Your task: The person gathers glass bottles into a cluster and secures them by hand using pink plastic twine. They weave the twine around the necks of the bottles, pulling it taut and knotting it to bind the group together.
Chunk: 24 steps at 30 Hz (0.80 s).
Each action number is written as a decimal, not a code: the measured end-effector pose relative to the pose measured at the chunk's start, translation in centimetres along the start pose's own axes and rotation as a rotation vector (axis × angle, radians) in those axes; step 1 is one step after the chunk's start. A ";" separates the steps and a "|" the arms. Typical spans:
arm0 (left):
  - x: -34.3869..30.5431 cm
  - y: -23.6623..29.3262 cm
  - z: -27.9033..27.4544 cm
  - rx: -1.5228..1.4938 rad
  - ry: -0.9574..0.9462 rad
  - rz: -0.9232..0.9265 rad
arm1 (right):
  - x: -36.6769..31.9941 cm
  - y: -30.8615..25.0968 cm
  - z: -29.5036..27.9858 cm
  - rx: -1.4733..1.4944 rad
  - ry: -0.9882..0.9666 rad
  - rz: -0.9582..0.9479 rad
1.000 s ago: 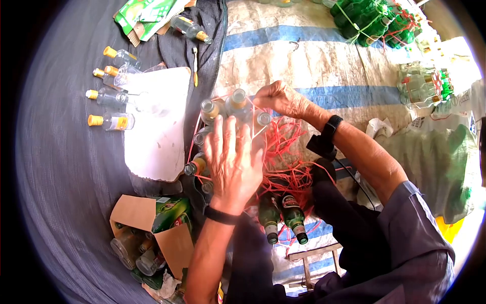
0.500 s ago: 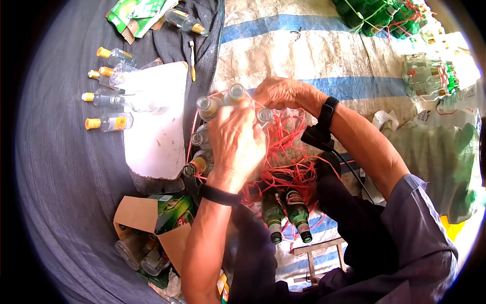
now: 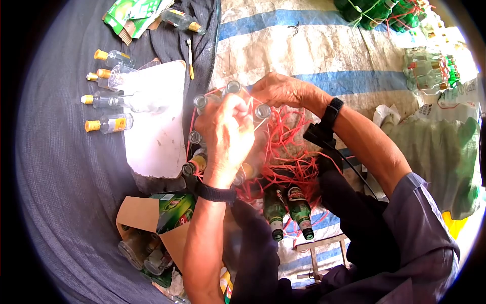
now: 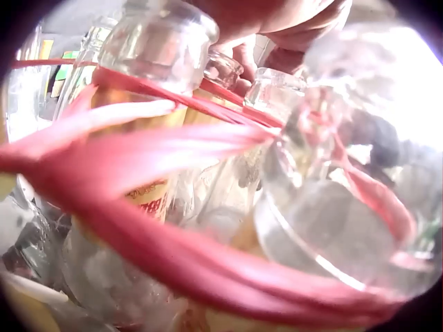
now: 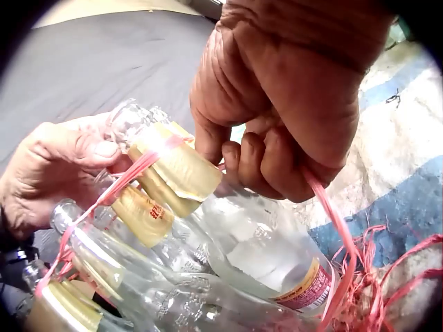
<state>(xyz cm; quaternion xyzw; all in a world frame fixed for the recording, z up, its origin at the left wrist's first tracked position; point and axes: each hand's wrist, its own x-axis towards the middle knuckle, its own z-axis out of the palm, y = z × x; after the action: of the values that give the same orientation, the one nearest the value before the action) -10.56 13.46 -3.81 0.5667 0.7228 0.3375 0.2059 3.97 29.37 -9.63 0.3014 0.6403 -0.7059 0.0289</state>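
Clear glass bottles stand in a cluster, with pink string looped around their necks. From the head view, my left hand lies over the bottle tops with bent fingers; the right wrist view shows its thumb and fingers gripping a bottle neck. My right hand is at the far right side of the cluster. Its curled fingers hold a length of the pink string that trails down beside a labelled bottle. Close up in the left wrist view, pink string crosses in front of the glass.
Tangled pink string and two green bottles lie near the knees. Capped bottles lie left beside a white board. An open carton holds bottles at lower left. Tied bottle bundles stand at right.
My left hand's fingers, straight across the bottle tops before, have bent inward, and the hand has shifted slightly left. My right hand has stayed by the cluster's far right side.
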 end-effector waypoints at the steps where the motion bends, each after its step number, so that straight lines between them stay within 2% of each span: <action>1: -0.1 0.5 -0.4 -0.146 -0.019 -0.070 | -0.4 -0.2 0.2 -0.012 0.039 -0.052; 2: -0.3 1.1 -0.6 -0.144 -0.021 -0.069 | -0.8 -0.5 0.3 -0.010 0.040 -0.053; 4: -0.7 2.8 -1.1 0.326 0.123 0.080 | -1.9 -1.1 0.5 -0.062 0.110 -0.027; 8: -1.8 4.1 -2.4 0.405 0.108 0.160 | -2.5 -1.1 0.6 0.006 0.115 -0.060; 12: -3.2 3.3 -3.7 0.424 0.094 -0.011 | -2.7 -1.2 0.5 -0.089 0.117 -0.056; 17: -2.5 1.6 -3.7 0.517 0.087 0.008 | -3.0 -1.5 0.8 -0.155 0.134 -0.084; 19: -2.0 1.9 -3.2 0.573 0.097 -0.008 | -3.6 -1.9 1.0 -0.226 0.223 -0.154; 22: -1.8 2.1 -3.0 0.647 0.086 -0.054 | -4.8 -2.6 0.5 -0.302 0.232 -0.072; 24: -1.8 1.4 -3.1 0.677 0.013 -0.116 | -5.4 -2.4 0.2 -0.297 0.228 -0.070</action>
<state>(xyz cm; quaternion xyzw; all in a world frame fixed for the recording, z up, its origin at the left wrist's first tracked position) -11.25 11.17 -0.80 0.5587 0.8262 0.0697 0.0204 7.23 27.75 -4.98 0.3492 0.7468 -0.5655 -0.0242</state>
